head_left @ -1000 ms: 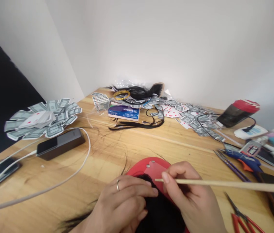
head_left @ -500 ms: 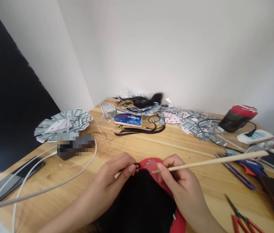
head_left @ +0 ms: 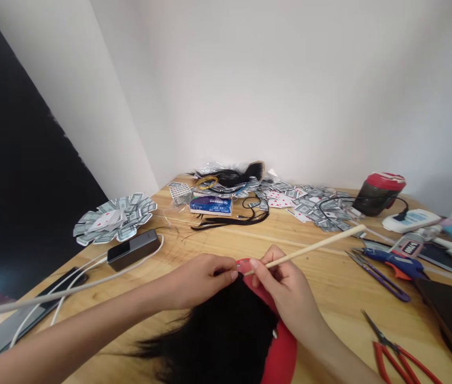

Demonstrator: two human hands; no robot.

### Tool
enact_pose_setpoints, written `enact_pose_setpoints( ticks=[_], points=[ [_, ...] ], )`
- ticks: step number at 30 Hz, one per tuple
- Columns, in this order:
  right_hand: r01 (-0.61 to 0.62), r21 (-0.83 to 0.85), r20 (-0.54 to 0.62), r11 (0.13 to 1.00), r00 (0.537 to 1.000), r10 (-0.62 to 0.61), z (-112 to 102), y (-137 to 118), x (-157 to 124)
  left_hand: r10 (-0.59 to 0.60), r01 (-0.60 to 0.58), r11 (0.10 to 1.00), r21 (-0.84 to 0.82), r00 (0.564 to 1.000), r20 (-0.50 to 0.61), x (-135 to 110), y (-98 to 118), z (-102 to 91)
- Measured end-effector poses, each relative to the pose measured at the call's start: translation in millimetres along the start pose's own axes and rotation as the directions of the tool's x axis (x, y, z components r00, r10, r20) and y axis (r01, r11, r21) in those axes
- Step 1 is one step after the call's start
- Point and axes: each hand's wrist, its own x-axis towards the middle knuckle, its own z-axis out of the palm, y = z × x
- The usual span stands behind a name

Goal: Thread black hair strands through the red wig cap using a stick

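Note:
In front of me lies a red rounded piece (head_left: 280, 357), its material unclear, with a mass of long black hair (head_left: 226, 336) over its left part. Thumb and fingers of my left hand (head_left: 206, 280) are pinched at the top edge of the hair, against the red piece; the fingers hide the exact grip. My right hand (head_left: 285, 288) holds a pale wooden stick (head_left: 317, 245) between thumb and fingers. The stick's thin tip points left, close to my left fingertips. A small shiny spot (head_left: 275, 334) shows at the hair's right edge.
Red-handled pliers (head_left: 389, 346), a purple-handled tool (head_left: 386, 280) and a blue glue gun (head_left: 396, 261) lie right. Left are a dark box (head_left: 133, 250), white cables (head_left: 102, 282) and fanned cards (head_left: 124, 216). More cards (head_left: 317, 205) and a blue box (head_left: 211, 205) lie behind.
My left hand has moved right and its fingertips now press at the hair's top edge. The stick's far end has swung left and up. The view has shifted, and more hair shows.

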Motion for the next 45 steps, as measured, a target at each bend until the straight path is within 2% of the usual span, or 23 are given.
enact_pose_setpoints(
  ticks=[3,6,9,13,17,21,24,27,32,36,39,42,45],
  points=[
    [-0.007,0.018,0.007,1.000,1.000,0.007,-0.1,0.7,-0.1,-0.007,0.006,0.996,0.087,1.000,0.010,2.3,2.8,-0.7],
    [-0.016,0.038,0.015,0.999,1.000,0.015,-0.5,-0.6,-0.1,-0.002,-0.001,0.969,0.247,1.000,0.010,4.3,9.3,-2.4],
    [-0.028,0.059,0.017,0.998,0.999,0.027,-0.9,-3.5,-0.2,-0.001,-0.008,0.895,0.446,1.000,0.019,6.1,17.7,-4.7],
    [-0.039,0.080,0.009,0.996,0.999,0.038,-0.8,-6.2,-0.3,0.003,-0.026,0.825,0.564,0.999,0.041,8.0,26.8,-6.9],
    [-0.046,0.110,0.009,0.993,0.999,0.046,-0.2,-6.4,0.1,0.056,-0.103,0.669,0.736,0.994,0.089,10.3,32.8,-7.0],
    [-0.050,0.133,0.012,0.990,0.999,0.049,-0.1,-6.7,0.1,0.118,-0.198,0.555,0.808,0.980,0.160,11.5,35.3,-7.4],
    [-0.043,0.134,0.001,0.990,0.999,0.043,-0.3,-7.3,-0.4,0.172,-0.250,0.518,0.818,0.967,0.187,9.3,34.2,-9.4],
    [-0.036,0.125,-0.013,0.991,0.999,0.038,-0.2,-8.4,-0.6,0.199,-0.269,0.532,0.803,0.961,0.191,4.3,31.0,-12.1],
    [-0.039,0.109,-0.017,0.993,0.999,0.041,0.4,-9.6,-0.2,0.198,-0.244,0.618,0.747,0.968,0.152,-10.5,21.5,-12.3],
    [-0.045,0.096,-0.030,0.994,0.998,0.048,-0.2,-9.0,-0.2,0.245,-0.202,0.643,0.739,0.968,0.052,-27.9,4.0,-3.3],
    [-0.045,0.097,-0.037,0.994,0.998,0.049,-0.2,-7.7,-0.1,0.336,-0.197,0.670,0.716,0.940,-0.056,-37.2,-12.0,5.0],
    [-0.037,0.102,-0.047,0.994,0.998,0.042,0.4,-5.8,0.0,0.393,-0.257,0.789,0.557,0.909,-0.137,-37.7,-22.3,10.4],
    [-0.029,0.096,-0.048,0.995,0.998,0.034,0.4,-4.3,0.1,0.439,-0.393,0.885,0.250,0.883,-0.165,-31.2,-26.3,13.3]
  ],
)
